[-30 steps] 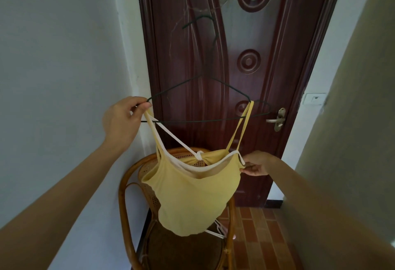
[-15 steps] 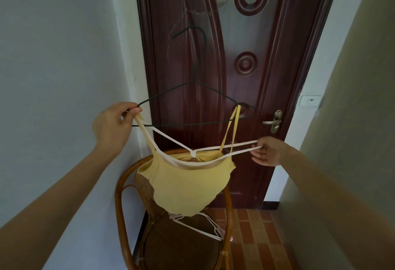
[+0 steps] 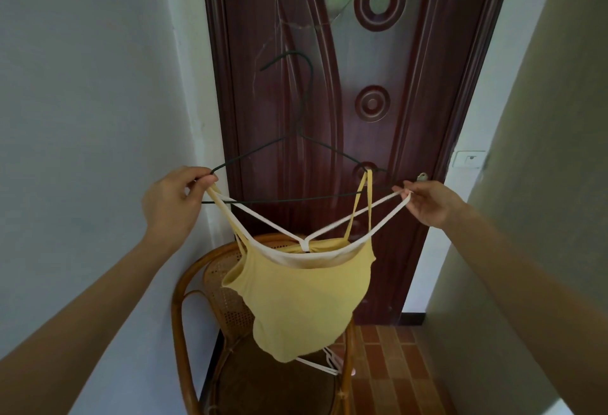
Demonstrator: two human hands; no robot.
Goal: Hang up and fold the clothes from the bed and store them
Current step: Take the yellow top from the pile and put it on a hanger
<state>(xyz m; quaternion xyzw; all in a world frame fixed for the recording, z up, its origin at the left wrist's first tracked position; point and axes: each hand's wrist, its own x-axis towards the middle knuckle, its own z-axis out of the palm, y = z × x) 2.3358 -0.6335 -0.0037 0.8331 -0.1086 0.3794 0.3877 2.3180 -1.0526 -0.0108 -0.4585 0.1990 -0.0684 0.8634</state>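
A small yellow camisole (image 3: pixel 299 296) with pale trim along its neckline hangs in the air in front of the dark red door (image 3: pixel 329 85), above a rattan chair (image 3: pixel 197 289); its body droops in soft folds, the hem uneven; thin white straps cross to a little loop at the middle of the neckline, and a yellow strap runs up over the right shoulder of a dark wire hanger (image 3: pixel 296 164), whose hook points up and to the left. The left hand (image 3: pixel 174 204) pinches the hanger's left corner together with a strap between thumb and curled fingers; the right hand (image 3: pixel 427 204), just beside the hanger's right end, pinches the looped end of a white strap (image 3: pixel 378 210) and holds it taut, out to the right.
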